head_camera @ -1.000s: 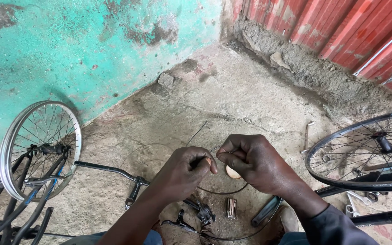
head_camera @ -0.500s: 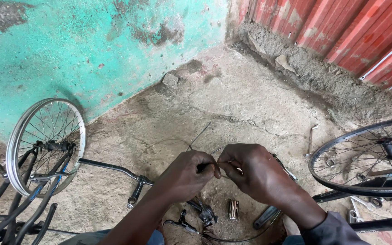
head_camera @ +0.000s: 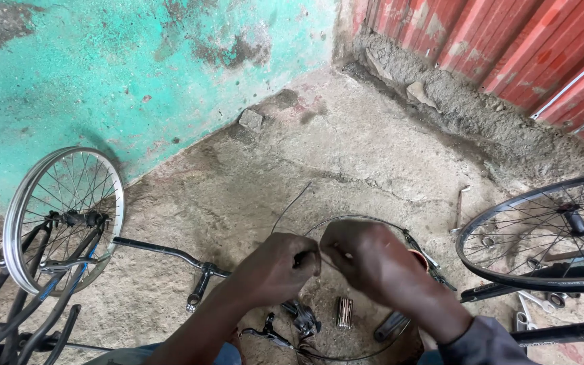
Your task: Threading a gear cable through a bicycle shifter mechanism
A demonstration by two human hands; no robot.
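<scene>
Hands pinched together on a thin cable

Head view: left hand [head_camera: 275,267] and right hand [head_camera: 366,260] meet knuckle to knuckle, fingers closed narrow on the thin cable [head_camera: 356,220] that loops out over the concrete floor [head_camera: 346,149], held up near the chest for close work. Below lie a brake lever [head_camera: 299,318] and a small metal part [head_camera: 344,312]; a front wheel [head_camera: 62,216] stands left, another wheel [head_camera: 549,233] crowds the right

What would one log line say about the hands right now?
left hand: pinching thin grey wire cable | right hand: pinching same cable, touching left | below: small black metal bike parts on concrete floor
</scene>
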